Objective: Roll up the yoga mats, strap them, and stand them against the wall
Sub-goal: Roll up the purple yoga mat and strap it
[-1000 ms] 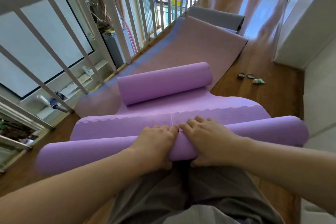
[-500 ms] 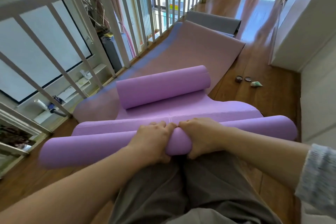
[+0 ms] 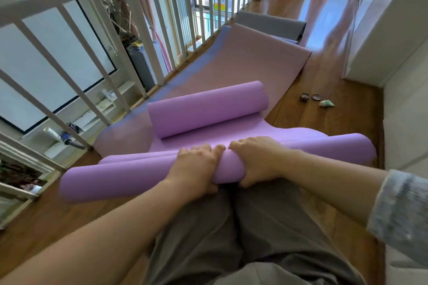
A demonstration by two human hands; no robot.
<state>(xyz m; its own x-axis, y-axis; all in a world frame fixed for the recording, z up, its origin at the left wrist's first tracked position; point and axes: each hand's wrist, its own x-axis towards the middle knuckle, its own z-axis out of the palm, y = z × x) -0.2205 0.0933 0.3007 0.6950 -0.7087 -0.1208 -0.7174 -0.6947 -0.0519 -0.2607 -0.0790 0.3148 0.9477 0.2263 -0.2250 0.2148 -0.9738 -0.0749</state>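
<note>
A purple yoga mat (image 3: 120,176) lies across the wooden floor in front of my knees, its near end rolled into a long tube. My left hand (image 3: 196,169) and my right hand (image 3: 254,159) sit side by side at the tube's middle, fingers curled over its top and thumbs under it. The mat's far end (image 3: 206,109) is also curled into a shorter roll, with a flat stretch between the two. Beyond it a dusty pink mat (image 3: 243,62) lies flat, and a grey mat (image 3: 271,23) lies at its far end.
A white railing (image 3: 129,30) runs along the left edge of the floor, with a drop behind it. A white wall (image 3: 393,30) stands on the right. Two small round lids and a crumpled wrapper (image 3: 326,103) lie on the bare floor to the right of the mats.
Both hands have rolled the near tube a little forward, shortening the flat stretch toward the far roll. The fingers have gone from lying over the tube to gripping it.
</note>
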